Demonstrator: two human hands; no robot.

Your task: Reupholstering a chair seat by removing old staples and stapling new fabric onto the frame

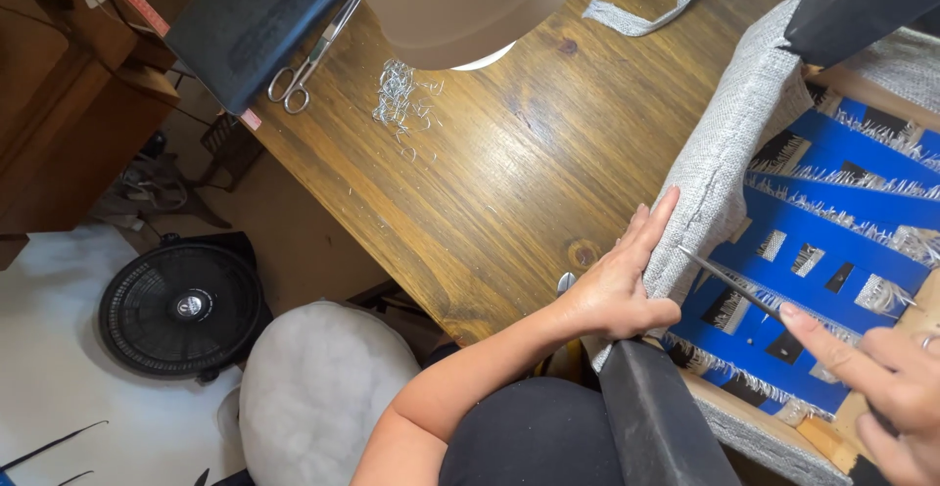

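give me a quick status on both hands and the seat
Left hand flat on grey fabric at seat edge. Right hand holds thin metal tool over blue webbing. Nothing in the way.

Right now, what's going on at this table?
A person works on an upturned seat with blue webbing and grey fabric, resting on a wooden table. The left hand presses the fabric edge flat; the right hand holds a thin metal tool against it. Scissors and loose staples lie nearby.

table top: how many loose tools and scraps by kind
Scissors: 1
Pile of pulled staples: 1
Grey fabric strip: 1
Thin metal tool in the right hand: 1
Total: 4
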